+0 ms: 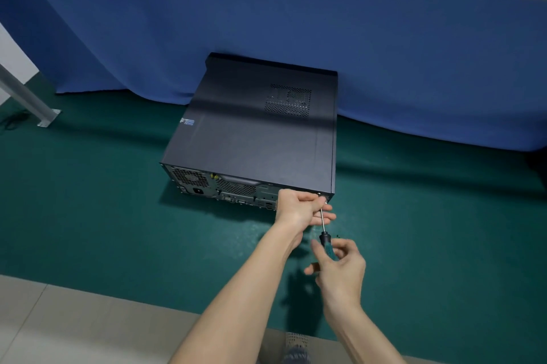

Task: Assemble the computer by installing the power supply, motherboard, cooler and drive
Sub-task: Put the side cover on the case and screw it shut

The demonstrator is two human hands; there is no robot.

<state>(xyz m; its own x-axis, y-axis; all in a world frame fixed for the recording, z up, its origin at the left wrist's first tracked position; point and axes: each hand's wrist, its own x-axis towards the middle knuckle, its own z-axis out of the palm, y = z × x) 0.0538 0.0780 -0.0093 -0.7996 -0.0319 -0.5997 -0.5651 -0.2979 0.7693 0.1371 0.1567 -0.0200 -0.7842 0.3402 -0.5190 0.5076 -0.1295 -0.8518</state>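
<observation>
Two hands work one screwdriver (325, 241): right hand (340, 267) curls thumb and fingers round its green handle, left hand (299, 208) pinches the metal shaft near the tip, at the rear corner of the computer case (254, 132). Case lies flat, closed, on the green floor (103, 201) against a blue cloth (296, 8)

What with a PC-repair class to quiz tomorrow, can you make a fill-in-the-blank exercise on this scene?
1. The right hand grips the handle of a ____.
2. The cloth hanging behind the computer case is coloured ____.
3. The left hand steadies the tool's shaft at the case's ____ panel.
Missing words: screwdriver; blue; rear.
</observation>
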